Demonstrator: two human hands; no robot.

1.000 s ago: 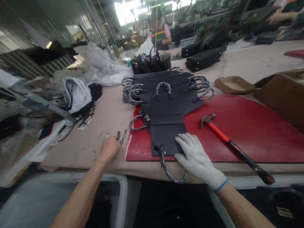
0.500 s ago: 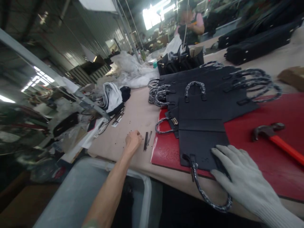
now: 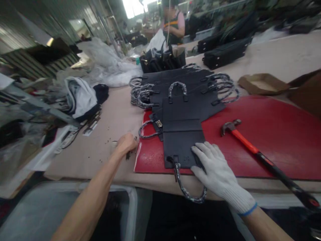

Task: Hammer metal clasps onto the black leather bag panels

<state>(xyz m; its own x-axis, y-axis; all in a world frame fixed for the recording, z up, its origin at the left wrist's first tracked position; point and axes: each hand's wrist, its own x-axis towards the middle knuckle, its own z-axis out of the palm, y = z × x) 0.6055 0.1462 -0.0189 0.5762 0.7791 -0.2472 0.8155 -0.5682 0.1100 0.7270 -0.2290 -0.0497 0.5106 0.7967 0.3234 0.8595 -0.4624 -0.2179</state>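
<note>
My bare left hand [image 3: 126,143] is over the table, left of the red board, with its fingers curled down. It covers most of a thin dark rod-like tool [image 3: 128,155]; what its fingers grip is hidden. My right hand [image 3: 217,169], in a pale knitted glove, lies flat with fingers spread on the lower right edge of a black leather bag panel [image 3: 183,142]. A wrapped rope-like handle [image 3: 188,195] hangs from that panel over the table edge. Another handle [image 3: 177,87] arches at its top. Left of it, a small piece with a metal clasp [image 3: 159,124] shows.
A claw hammer [image 3: 253,149] with a red and black handle lies on the red board [image 3: 288,134]. More black panels [image 3: 173,76] with wrapped handles are stacked behind. A cardboard tray [image 3: 263,83] stands back right, a grey bin [image 3: 134,204] below left. Another person [image 3: 175,28] works beyond.
My left hand has moved right, onto the thin tools that lay beside it. My right hand stays flat on the panel. The view has swung right, showing the whole hammer.
</note>
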